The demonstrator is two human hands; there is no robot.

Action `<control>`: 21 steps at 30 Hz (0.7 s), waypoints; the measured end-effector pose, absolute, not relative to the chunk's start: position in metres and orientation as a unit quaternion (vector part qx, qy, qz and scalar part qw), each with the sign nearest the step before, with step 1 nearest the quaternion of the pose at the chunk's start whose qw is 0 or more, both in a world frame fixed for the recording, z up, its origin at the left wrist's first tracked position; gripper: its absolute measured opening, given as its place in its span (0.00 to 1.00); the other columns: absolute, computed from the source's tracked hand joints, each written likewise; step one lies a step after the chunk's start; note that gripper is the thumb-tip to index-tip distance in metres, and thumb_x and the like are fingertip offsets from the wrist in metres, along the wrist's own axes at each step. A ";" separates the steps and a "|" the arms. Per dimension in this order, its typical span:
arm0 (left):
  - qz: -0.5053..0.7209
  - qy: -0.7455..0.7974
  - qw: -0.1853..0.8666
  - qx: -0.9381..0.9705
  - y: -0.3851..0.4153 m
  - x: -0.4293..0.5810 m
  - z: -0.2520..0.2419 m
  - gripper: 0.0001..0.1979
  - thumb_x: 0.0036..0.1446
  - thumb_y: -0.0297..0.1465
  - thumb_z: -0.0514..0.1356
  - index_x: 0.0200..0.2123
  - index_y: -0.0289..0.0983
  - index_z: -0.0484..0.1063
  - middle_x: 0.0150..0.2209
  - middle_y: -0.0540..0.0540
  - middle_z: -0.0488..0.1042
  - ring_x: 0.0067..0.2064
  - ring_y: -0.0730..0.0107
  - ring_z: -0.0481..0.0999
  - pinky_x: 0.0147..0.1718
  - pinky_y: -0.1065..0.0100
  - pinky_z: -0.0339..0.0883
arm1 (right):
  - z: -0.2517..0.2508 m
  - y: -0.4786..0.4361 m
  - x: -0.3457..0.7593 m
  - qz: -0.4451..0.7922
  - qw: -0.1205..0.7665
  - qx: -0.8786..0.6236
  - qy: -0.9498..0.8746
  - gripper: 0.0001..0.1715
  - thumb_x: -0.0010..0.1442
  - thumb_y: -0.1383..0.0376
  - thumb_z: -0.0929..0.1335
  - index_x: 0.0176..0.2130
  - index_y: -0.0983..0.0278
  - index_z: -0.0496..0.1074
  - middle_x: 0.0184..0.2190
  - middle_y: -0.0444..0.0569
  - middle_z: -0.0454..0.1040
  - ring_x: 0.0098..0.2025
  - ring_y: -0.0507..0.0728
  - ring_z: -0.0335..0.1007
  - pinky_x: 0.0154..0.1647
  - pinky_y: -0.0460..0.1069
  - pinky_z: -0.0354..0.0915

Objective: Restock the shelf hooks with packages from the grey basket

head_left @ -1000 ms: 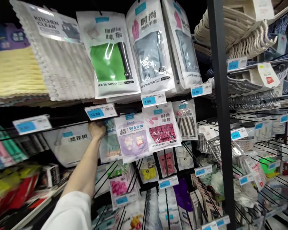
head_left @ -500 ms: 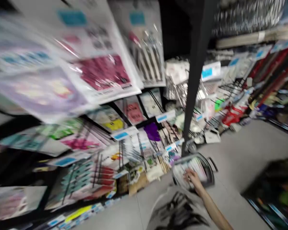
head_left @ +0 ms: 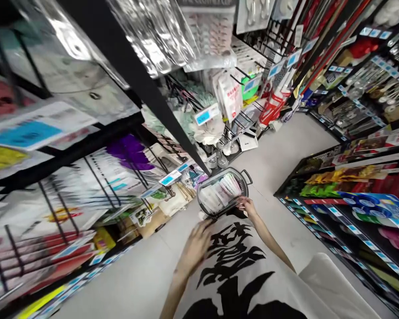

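Observation:
A dark-rimmed shopping basket (head_left: 245,185) stands in front of me, with pale, flat plastic packs (head_left: 219,193) lying in it. My right hand (head_left: 247,206) is beside the basket's near right rim, fingers loosely bent and nothing visible in them. Below the near left corner, my left hand (head_left: 197,244) reaches forward with its fingers stretched out, slightly blurred. Its fingertips are close to the rim; I cannot tell whether they touch it. The basket's black handle (head_left: 248,177) sticks out at the far right end.
Packaged goods hang on hooks along the black shelving (head_left: 86,146) at my left, with a black upright post (head_left: 153,102) beyond the nearest packs. Another low shelf (head_left: 349,226) of coloured packets stands at the right. Grey floor (head_left: 279,141) runs between them.
My right hand has left the basket's inside for its near right rim. My left hand has come into view. The view has turned rightward, and the basket appears farther left.

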State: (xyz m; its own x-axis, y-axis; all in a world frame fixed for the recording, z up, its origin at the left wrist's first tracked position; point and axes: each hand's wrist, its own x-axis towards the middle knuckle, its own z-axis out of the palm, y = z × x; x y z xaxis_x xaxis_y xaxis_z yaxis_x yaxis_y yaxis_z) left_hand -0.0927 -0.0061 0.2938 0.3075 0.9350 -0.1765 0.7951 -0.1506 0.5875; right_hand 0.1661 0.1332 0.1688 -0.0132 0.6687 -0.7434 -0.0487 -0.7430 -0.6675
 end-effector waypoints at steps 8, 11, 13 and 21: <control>-0.053 0.624 0.311 0.715 0.034 -0.124 0.272 0.21 0.69 0.31 0.48 0.58 0.38 0.73 0.51 0.36 0.78 0.52 0.50 0.76 0.51 0.52 0.70 | 0.137 0.143 0.236 0.649 0.226 -0.687 -0.236 0.13 0.57 0.61 0.68 0.42 0.64 0.73 0.41 0.52 0.81 0.31 0.53 0.78 0.32 0.46 0.72; -0.090 0.627 0.341 0.695 0.028 -0.098 0.246 0.21 0.68 0.30 0.49 0.59 0.36 0.72 0.51 0.35 0.79 0.52 0.49 0.76 0.50 0.51 0.71 | 0.116 0.153 0.244 0.634 0.197 -0.704 -0.253 0.11 0.57 0.63 0.69 0.42 0.64 0.74 0.42 0.53 0.81 0.31 0.53 0.77 0.30 0.45 0.71; -0.088 0.615 0.388 0.680 0.016 -0.073 0.224 0.21 0.68 0.31 0.48 0.58 0.37 0.72 0.52 0.35 0.78 0.53 0.49 0.77 0.51 0.50 0.72 | 0.098 0.160 0.245 0.621 0.171 -0.717 -0.267 0.10 0.57 0.65 0.69 0.41 0.64 0.75 0.41 0.52 0.81 0.31 0.53 0.76 0.30 0.45 0.71; -0.065 0.603 0.608 0.512 -0.045 -0.028 0.138 0.27 0.68 0.44 0.41 0.63 0.55 0.69 0.57 0.34 0.77 0.59 0.51 0.76 0.51 0.53 0.72 | -0.018 0.187 0.223 0.565 0.050 -0.740 -0.363 0.08 0.53 0.75 0.72 0.32 0.63 0.79 0.39 0.47 0.81 0.48 0.61 0.74 0.59 0.54 0.64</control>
State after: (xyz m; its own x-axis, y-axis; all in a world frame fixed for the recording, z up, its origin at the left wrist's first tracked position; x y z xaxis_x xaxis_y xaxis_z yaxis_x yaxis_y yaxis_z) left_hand -0.0276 -0.0448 0.1384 0.2637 0.5387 -0.8002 0.6978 0.4661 0.5438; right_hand 0.2232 0.1873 -0.0183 0.0990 0.5928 -0.7992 0.4806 -0.7318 -0.4832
